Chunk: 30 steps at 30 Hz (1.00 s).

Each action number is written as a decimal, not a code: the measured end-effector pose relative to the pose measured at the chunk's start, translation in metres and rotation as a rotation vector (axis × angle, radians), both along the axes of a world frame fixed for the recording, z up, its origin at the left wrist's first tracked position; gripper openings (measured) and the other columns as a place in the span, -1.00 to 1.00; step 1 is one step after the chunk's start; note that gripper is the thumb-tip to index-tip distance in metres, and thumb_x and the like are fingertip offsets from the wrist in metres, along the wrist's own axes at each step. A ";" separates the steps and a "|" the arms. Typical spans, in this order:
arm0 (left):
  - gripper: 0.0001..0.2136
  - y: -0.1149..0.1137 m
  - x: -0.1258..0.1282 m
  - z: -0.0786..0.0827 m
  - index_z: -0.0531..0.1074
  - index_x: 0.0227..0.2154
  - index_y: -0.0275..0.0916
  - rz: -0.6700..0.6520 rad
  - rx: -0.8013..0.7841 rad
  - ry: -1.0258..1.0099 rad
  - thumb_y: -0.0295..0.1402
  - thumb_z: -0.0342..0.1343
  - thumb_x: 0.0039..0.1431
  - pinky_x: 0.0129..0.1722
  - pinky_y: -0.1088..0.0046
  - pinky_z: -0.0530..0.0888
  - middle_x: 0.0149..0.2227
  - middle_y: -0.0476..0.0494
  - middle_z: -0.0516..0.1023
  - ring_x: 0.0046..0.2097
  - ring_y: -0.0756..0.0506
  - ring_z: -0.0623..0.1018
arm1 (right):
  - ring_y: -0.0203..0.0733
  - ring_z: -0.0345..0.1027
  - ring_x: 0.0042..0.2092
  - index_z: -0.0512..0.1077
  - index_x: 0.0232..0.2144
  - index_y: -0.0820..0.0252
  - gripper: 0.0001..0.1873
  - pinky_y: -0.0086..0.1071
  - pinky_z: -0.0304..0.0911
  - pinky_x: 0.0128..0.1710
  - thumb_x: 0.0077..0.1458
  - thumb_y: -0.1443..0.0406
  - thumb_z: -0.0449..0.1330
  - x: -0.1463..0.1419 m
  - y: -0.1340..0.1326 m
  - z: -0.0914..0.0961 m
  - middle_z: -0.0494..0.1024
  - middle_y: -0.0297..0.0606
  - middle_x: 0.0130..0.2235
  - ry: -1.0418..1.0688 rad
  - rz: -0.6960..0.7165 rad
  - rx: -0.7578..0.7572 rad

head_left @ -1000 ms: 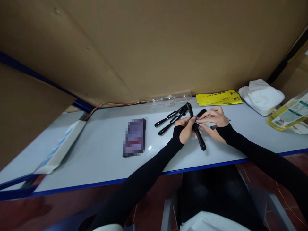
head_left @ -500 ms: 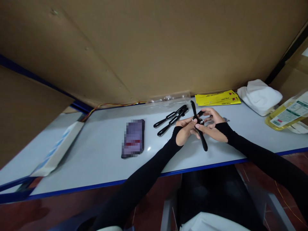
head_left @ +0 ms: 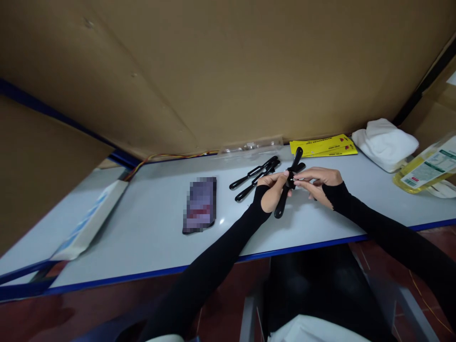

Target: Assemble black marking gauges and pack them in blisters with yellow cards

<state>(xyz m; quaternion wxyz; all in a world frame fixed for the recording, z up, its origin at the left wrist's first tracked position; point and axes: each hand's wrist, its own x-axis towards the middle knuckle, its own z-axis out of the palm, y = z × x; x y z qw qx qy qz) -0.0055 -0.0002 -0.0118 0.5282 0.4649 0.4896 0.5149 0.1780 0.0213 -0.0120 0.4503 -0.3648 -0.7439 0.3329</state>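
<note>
A glossy black part with long rounded arms [head_left: 281, 205], crossed at a hub, is held above the table. My left hand [head_left: 271, 192] grips it at the hub, thumb on top and fingers behind. My right hand [head_left: 319, 181] is closed in a pinch against the right side of the hub. A tiny pale glint shows at its fingertips, too small to name. Left of my left hand lie two slotted black handle-like pieces [head_left: 245, 183], side by side on the table.
A phone-like dark object [head_left: 200, 204], partly pixelated, lies left of centre on the white table [head_left: 142, 228]. Toward the back are a clear plastic bag [head_left: 249, 146] and yellow printed cards [head_left: 324, 146]. A white cloth bundle [head_left: 384, 142] and a bottle of yellow liquid [head_left: 423, 168] stand right.
The crossed black part has turned, its upper arm now leaning right and its lower arm left. My right fingers have moved from around its side to a pinch at the hub.
</note>
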 end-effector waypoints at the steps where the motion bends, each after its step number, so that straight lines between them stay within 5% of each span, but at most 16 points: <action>1: -0.46 0.000 0.000 0.000 0.56 -0.54 -0.29 0.005 -0.006 0.006 0.19 0.39 -0.05 -0.63 0.52 0.24 -0.68 -0.07 0.46 -0.66 0.05 0.35 | -0.21 0.55 -0.31 0.72 -0.26 0.10 -0.81 -0.47 0.30 -0.58 0.20 0.16 0.35 0.001 0.000 0.001 0.71 -0.18 -0.21 -0.025 -0.011 0.056; 5: -0.44 -0.001 0.001 0.000 0.56 -0.56 -0.29 0.027 -0.030 0.018 0.21 0.34 -0.01 -0.63 0.50 0.19 -0.69 -0.08 0.46 -0.66 0.06 0.30 | -0.28 0.51 -0.28 0.68 -0.21 0.10 -0.82 -0.51 0.21 -0.57 0.26 0.26 0.25 0.001 -0.001 0.005 0.64 -0.17 -0.12 -0.086 -0.021 0.120; 9: -0.46 -0.001 0.002 -0.002 0.55 -0.58 -0.27 0.059 -0.028 0.036 0.20 0.34 0.01 -0.63 0.49 0.20 -0.69 -0.06 0.44 -0.66 0.04 0.31 | -0.25 0.48 -0.31 0.63 -0.08 0.11 -0.69 -0.49 0.14 -0.64 0.10 0.23 0.42 -0.001 -0.001 0.003 0.59 -0.17 -0.10 -0.072 -0.078 0.111; 13: -0.48 -0.001 0.005 -0.006 0.56 -0.56 -0.26 0.056 0.009 0.030 0.17 0.36 0.02 -0.61 0.48 0.26 -0.68 -0.05 0.44 -0.65 0.02 0.37 | -0.16 0.41 -0.22 0.68 -0.32 0.05 -0.96 -0.43 0.25 -0.52 0.13 0.27 0.40 0.001 -0.001 0.001 0.60 -0.19 -0.17 -0.159 -0.086 0.159; 17: -0.48 0.001 0.005 -0.010 0.54 -0.55 -0.26 0.054 0.012 0.013 0.18 0.34 0.04 -0.62 0.48 0.27 -0.68 -0.06 0.46 -0.65 0.02 0.38 | 0.06 0.27 0.03 0.65 -0.49 0.02 -0.75 -0.28 0.40 -0.33 0.02 0.47 0.26 0.003 -0.003 0.002 0.60 -0.18 -0.08 -0.262 -0.038 0.286; 21: -0.48 0.002 0.004 -0.011 0.56 -0.48 -0.27 0.085 0.013 -0.006 0.18 0.35 0.03 -0.63 0.49 0.26 -0.68 -0.04 0.46 -0.66 0.02 0.38 | 0.13 0.24 0.07 0.69 -0.15 -0.01 -0.51 -0.05 0.44 -0.12 -0.15 0.48 0.29 0.002 -0.006 0.003 0.51 -0.14 0.05 -0.311 -0.091 0.338; 26: -0.48 -0.001 0.008 -0.013 0.54 -0.50 -0.27 0.065 0.027 -0.001 0.17 0.35 0.04 -0.64 0.50 0.29 -0.69 -0.03 0.45 -0.67 0.02 0.38 | 0.13 0.24 0.03 0.64 -0.39 0.08 -0.82 -0.10 0.39 -0.13 -0.07 0.43 0.30 0.005 -0.003 0.002 0.53 -0.11 -0.08 -0.267 -0.098 0.475; 30: -0.48 -0.001 0.011 -0.012 0.54 -0.53 -0.26 0.101 0.060 -0.029 0.18 0.37 0.00 -0.63 0.51 0.32 -0.65 -0.03 0.49 -0.65 0.04 0.38 | 0.01 0.36 -0.09 0.64 -0.06 0.09 -0.63 -0.16 0.42 -0.21 0.03 0.30 0.39 0.004 -0.001 -0.003 0.54 -0.11 -0.07 -0.217 -0.141 0.386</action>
